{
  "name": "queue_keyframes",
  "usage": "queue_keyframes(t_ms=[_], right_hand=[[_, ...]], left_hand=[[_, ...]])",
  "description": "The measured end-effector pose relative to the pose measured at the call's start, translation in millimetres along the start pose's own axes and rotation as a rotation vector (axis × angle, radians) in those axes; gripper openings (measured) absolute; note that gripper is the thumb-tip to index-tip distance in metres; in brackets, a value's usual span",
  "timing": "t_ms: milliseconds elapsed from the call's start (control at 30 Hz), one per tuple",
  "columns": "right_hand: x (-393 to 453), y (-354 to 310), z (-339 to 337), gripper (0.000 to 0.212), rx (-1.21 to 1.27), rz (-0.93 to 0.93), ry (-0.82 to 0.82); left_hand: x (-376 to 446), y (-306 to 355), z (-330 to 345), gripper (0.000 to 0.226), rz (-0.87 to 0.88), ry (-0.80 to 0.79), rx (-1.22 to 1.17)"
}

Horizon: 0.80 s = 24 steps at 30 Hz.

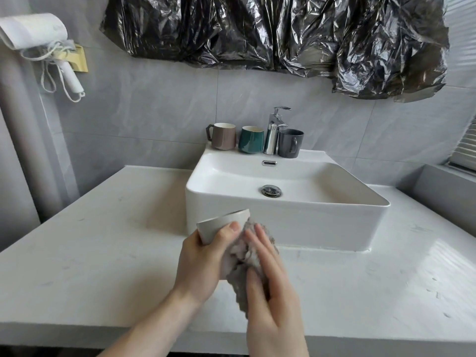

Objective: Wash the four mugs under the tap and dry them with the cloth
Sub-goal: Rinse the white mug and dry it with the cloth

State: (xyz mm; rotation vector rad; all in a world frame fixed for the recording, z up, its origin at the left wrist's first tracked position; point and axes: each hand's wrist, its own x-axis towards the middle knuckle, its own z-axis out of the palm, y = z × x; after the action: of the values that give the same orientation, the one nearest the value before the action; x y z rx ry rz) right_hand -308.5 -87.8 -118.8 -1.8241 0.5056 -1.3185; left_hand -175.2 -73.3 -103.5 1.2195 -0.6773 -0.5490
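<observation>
1. Head view looks down at the near edge of the desk, where the left hand has its fingers wrapped round a pale grey mug, tipped on its side, probably so the cloth can get at its wall.
2. Right hand presses the grey cloth flat against the mug, fingers pretty much straight, not clenching anything. Looks like the drying step.
3. Other three mugs sit on the far ledge of the sink: brown mug far left, green mug beside it, dark grey mug right of the tap.
4. Can't tell if those three are washed or waiting. No water running, I think.
</observation>
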Motion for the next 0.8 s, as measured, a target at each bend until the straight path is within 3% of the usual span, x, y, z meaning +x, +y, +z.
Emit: queue_keyframes(t_ms=[67,100,200,467,567,633,733,800], right_hand=[[-1,7,1,0.060,-0.119,-0.127,0.013],[5,13,0,0.058,-0.089,-0.106,0.031],[30,18,-4,0.041,0.214,0.192,0.086],[47,9,-22,0.036,0.294,0.518,0.076],[45,10,-27,0.032,0.384,0.590,0.046],[41,8,-31,0.018,0.402,0.578,-0.021],[34,1,-38,0.021,0.370,0.542,-0.122],[32,-1,-45,0.037,0.269,0.471,-0.141]], left_hand=[[0,-1,0,0.058,-0.002,-0.016,-0.012],[-2,-2,-1,0.059,0.011,-0.028,0.000],[-11,-8,-2,0.060,0.048,-0.128,0.082],[-19,-16,-10,0.080,0.073,-0.409,0.233],[-14,-16,-15,0.086,0.255,-0.312,0.488],[-8,-17,-19,0.090,0.330,-0.222,0.587],[5,-25,-27,0.096,0.361,-0.147,0.614],[12,-32,-35,0.100,0.413,-0.102,0.645]])
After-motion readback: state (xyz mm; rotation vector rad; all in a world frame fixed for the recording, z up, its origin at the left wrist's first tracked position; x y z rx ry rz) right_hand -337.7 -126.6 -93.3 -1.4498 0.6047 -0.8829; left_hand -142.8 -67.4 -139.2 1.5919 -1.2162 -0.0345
